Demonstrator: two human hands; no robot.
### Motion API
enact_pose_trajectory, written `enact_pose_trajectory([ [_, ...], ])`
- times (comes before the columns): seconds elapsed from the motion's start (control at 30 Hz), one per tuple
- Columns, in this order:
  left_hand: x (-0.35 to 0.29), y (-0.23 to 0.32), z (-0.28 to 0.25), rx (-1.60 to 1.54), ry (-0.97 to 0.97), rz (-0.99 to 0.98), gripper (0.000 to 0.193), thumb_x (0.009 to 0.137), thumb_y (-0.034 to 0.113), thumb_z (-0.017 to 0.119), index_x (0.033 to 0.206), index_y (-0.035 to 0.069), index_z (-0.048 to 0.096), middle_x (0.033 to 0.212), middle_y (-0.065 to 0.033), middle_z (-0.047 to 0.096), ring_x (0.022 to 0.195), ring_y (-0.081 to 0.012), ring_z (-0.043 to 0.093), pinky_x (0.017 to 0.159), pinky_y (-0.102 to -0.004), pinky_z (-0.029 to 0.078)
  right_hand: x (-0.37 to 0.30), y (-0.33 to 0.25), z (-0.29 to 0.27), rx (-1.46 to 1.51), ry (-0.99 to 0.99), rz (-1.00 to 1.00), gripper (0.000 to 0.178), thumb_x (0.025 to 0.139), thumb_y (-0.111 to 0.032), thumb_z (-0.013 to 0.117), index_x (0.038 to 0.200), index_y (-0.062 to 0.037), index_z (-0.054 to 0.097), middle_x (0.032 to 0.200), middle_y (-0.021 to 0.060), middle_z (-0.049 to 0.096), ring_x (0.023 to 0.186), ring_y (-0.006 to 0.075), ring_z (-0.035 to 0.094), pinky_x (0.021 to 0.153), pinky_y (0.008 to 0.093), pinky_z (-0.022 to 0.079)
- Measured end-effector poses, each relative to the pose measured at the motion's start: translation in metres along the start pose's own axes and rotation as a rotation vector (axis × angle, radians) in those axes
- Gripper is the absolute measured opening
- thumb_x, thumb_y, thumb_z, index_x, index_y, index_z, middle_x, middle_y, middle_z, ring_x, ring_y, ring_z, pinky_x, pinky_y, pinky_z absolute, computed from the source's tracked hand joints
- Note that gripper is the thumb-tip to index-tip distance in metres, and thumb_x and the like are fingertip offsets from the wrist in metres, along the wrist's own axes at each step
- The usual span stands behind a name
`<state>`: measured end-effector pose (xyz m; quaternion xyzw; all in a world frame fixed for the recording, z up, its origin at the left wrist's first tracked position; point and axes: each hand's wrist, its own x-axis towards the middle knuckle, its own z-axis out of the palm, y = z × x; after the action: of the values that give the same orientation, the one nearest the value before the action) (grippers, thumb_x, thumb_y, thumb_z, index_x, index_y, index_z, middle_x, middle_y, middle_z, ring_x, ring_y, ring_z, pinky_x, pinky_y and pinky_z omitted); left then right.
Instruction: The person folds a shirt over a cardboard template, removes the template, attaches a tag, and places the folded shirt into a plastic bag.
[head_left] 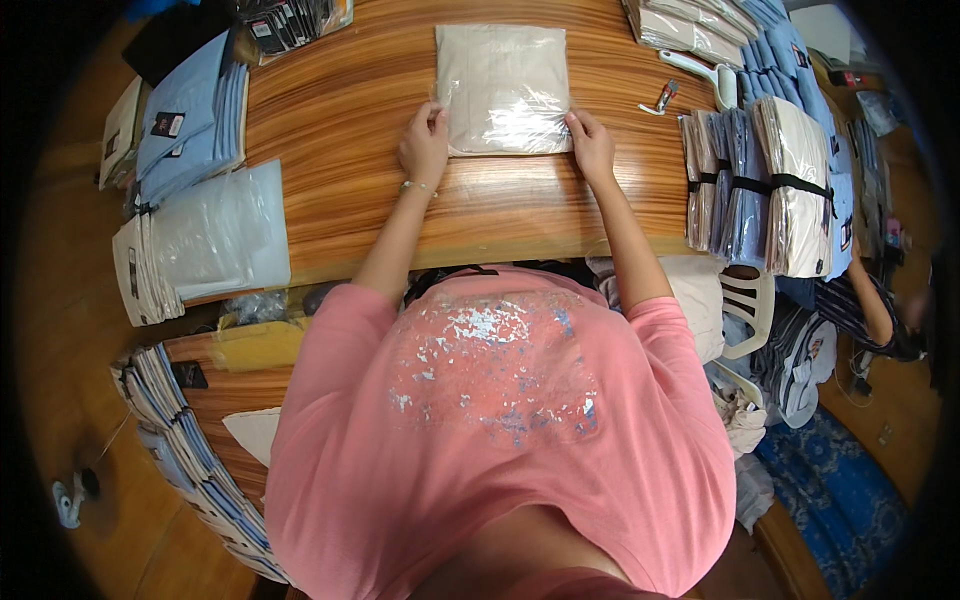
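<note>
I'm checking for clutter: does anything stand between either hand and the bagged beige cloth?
Nothing visible does: the left hand and right hand both touch the bagged beige cloth at its side edges.

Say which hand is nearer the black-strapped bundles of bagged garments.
Right. The right hand is left of those bundles; the left hand is farther left, across the clear-bagged beige garment.
</note>
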<state>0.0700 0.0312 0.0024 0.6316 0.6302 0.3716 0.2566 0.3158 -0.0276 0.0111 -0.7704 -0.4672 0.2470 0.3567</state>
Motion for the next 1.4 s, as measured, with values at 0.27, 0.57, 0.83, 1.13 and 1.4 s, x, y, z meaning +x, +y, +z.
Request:
enact_pose_trajectory([
  [0.27,0.029,0.012,0.002,-0.195,-0.085,0.021,0.022,0.09,0.027,0.052,0.089,0.006,0.06,0.072,-0.0114,0.064,0.067,-0.0285,0.062,0.059,-0.0356,0.046,0.005,0.008,0.0,0.016,-0.047,0.055,0.033,0.088,-0.04,0.052,0.099,-0.0122,0.066,0.088,0.015,0.065,0.085,0.0321,0.061,0.075,0.0366,0.045],
  [0.57,0.036,0.005,0.018,-0.106,-0.064,0.018,0.018,0.088,0.021,0.057,0.084,0.004,0.056,0.067,-0.0103,0.063,0.064,-0.0271,0.062,0.059,-0.0372,0.046,0.01,0.005,0.005,0.05,-0.035,0.163,0.028,0.081,-0.033,0.055,0.086,-0.0093,0.068,0.079,0.0122,0.066,0.077,0.0266,0.061,0.069,0.0345,0.045],
  [0.83,0.039,0.01,0.022,0.101,0.0,0.184,0.013,0.08,0.015,0.065,0.083,0.004,0.058,0.092,-0.009,0.061,0.073,-0.0217,0.061,0.066,-0.0339,0.047,0.018,-0.011,0.009,-0.21,0.004,0.26,0.026,0.072,-0.031,0.06,0.085,-0.0086,0.065,0.074,0.0081,0.067,0.071,0.0308,0.063,0.065,0.0385,0.047],
  [1.13,0.04,-0.004,0.025,0.119,-0.028,0.314,0.014,0.08,0.016,0.064,0.091,0.011,0.071,0.107,-0.0093,0.056,0.084,-0.0262,0.059,0.074,-0.0331,0.048,-0.005,-0.008,0.021,-0.521,0.28,-0.252,0.034,0.076,-0.018,0.06,0.109,-0.017,0.054,0.111,0.0125,0.053,0.089,0.0325,0.056,0.071,0.0421,0.044],
  [1.4,0.033,0.011,0.012,0.363,-0.058,0.211,0.018,0.084,0.028,0.059,0.099,0.026,0.07,0.132,-0.0095,0.042,0.122,-0.0311,0.036,0.1,-0.0535,0.025,-0.005,0.008,0.024,-0.656,0.394,-0.247,0.037,0.076,-0.027,0.06,0.113,-0.0306,0.061,0.126,0.012,0.046,0.117,0.0327,0.04,0.092,0.0588,0.029],
])
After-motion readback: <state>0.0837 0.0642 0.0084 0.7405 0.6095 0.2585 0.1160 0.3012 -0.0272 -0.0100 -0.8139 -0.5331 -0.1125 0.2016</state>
